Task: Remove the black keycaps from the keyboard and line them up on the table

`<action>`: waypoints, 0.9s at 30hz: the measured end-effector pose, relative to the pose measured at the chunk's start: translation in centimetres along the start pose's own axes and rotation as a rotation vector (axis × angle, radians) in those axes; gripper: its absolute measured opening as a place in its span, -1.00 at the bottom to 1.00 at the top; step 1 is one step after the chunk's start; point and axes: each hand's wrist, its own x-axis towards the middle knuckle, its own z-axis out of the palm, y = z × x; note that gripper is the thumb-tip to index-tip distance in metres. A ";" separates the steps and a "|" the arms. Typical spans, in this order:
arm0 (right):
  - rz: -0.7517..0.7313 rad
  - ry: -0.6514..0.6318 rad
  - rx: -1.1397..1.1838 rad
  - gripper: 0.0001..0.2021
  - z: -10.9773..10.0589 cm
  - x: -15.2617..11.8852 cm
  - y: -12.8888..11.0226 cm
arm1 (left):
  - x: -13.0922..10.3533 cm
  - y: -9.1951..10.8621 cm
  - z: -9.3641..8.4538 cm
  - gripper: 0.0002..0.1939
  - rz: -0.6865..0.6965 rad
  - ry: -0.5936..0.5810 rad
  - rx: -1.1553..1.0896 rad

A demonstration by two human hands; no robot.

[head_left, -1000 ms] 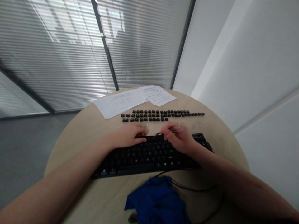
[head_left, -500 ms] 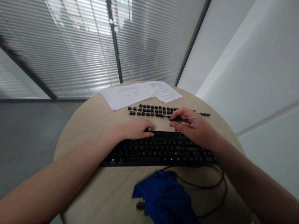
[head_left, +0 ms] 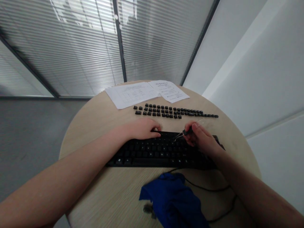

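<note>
A black keyboard (head_left: pixel 152 153) lies across the middle of a round wooden table (head_left: pixel 95 123). My left hand (head_left: pixel 143 129) rests flat on the keyboard's far left edge, fingers together, holding it down. My right hand (head_left: pixel 200 137) is over the keyboard's far right part and pinches a wire keycap puller (head_left: pixel 184 133) with a dark handle, its thin wire tip pointing left and down at the keys. Beyond the keyboard, several loose black keycaps (head_left: pixel 171 112) lie in rows on the table.
Two printed paper sheets (head_left: pixel 135 94) lie at the table's far edge. A crumpled blue cloth (head_left: pixel 173 202) sits at the near edge, with the keyboard's black cable (head_left: pixel 213 188) looping beside it. Glass walls with blinds stand behind; a white wall is on the right.
My right hand went out to the rows of loose keycaps with the puller, then came back down over the keyboard. The left hand stayed on the keyboard. The view shifted slightly.
</note>
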 end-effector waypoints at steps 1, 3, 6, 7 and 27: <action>-0.020 0.000 -0.039 -0.46 0.1 0.0 0.2 | 0.0 0.0 0.0 -0.74 -0.003 -0.003 0.000; -0.071 0.008 -0.107 -0.45 0.4 -0.1 0.5 | 0.0 -0.1 0.0 -0.74 -0.005 -0.004 -0.003; -0.109 0.021 -0.127 -0.45 0.5 -0.1 0.9 | 0.0 -0.1 0.1 -0.75 0.000 0.009 -0.005; -0.112 0.027 -0.128 -0.45 0.5 -0.1 1.0 | 0.0 -0.2 0.1 -0.76 0.003 0.014 -0.003; -0.203 -0.174 -0.308 -0.54 0.3 -1.2 1.3 | 0.0 -0.2 0.1 -0.78 0.007 0.027 -0.030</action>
